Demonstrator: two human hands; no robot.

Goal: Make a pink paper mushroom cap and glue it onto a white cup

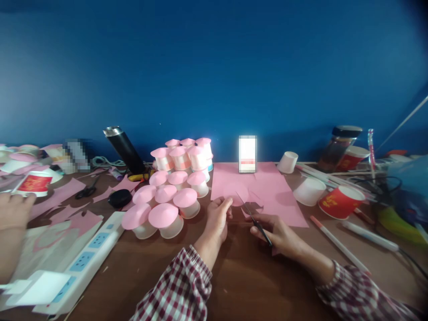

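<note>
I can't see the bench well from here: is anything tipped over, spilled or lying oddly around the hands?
Nothing is spilled. A red paper cup lies on its side right of the pink sheet, with a white cup tilted behind it. Pink offcuts litter the left side. The left hand holds the paper; the right hand holds scissors.

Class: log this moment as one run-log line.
left hand: holds pink paper | right hand: holds scissors, blades at paper edge | pink-topped cups: left of paper
</note>
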